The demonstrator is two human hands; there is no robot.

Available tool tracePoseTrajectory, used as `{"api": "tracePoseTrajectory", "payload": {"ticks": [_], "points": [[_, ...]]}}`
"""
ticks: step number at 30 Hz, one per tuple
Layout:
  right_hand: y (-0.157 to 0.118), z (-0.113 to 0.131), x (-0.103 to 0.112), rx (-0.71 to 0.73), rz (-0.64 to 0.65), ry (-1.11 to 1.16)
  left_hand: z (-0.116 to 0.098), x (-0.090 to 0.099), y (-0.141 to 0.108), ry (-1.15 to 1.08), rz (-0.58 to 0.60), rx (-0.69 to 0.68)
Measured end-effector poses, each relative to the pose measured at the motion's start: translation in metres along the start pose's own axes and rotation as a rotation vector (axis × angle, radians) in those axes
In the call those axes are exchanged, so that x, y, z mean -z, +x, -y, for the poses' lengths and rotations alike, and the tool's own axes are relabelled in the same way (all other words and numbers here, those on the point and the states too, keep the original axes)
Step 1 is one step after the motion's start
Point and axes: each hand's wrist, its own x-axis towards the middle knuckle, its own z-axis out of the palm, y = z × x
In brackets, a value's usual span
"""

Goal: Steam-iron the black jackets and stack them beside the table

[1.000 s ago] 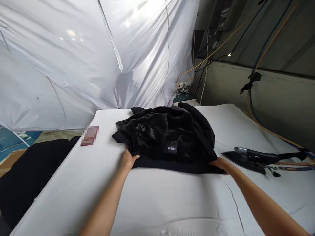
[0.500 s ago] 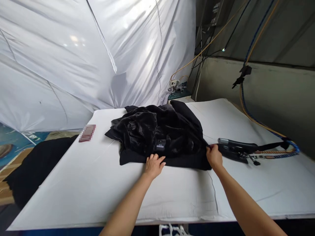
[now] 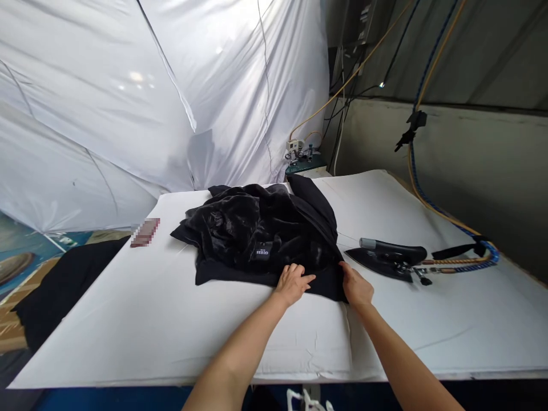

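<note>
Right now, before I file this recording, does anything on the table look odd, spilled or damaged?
Two things: the dark red item near the left edge of the white table is masked by blocky pixels, hiding its details, and the tabletop looks creased toward the front. No spill shows around the black garment.

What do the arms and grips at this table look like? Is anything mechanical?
Nothing mechanical: they're human. The left grip and right grip are ungloved, with fingers and thumbs and no rings visible. The left forearm and right forearm show no sleeves, watches, cables or markings.
</note>
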Motion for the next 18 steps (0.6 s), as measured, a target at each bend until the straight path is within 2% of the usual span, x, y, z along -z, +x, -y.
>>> {"api": "tracePoseTrajectory", "payload": {"ticks": [3,7,10,14,16,18], "points": [[0.0,-0.007,0.001,-0.031,0.006,-0.062,-0.005,-0.002,0.01,-0.042,0.021,0.04],[0.003,-0.005,0.008,-0.083,0.128,-0.154,-0.007,-0.006,0.019,-0.113,0.151,0.093],[0.0,0.0,0.013,-0.098,0.185,-0.2,-0.009,-0.004,0.022,-0.126,0.197,0.124],[-0.005,0.004,0.036,-0.119,0.366,-0.236,-0.011,0.0,0.02,-0.119,0.2,0.134],[0.002,0.004,0.06,-0.041,0.326,-0.215,-0.012,0.001,0.019,-0.107,0.206,0.136],[0.02,0.0,0.09,0.122,0.124,-0.214,-0.012,0.001,0.019,-0.1,0.209,0.137]]}}
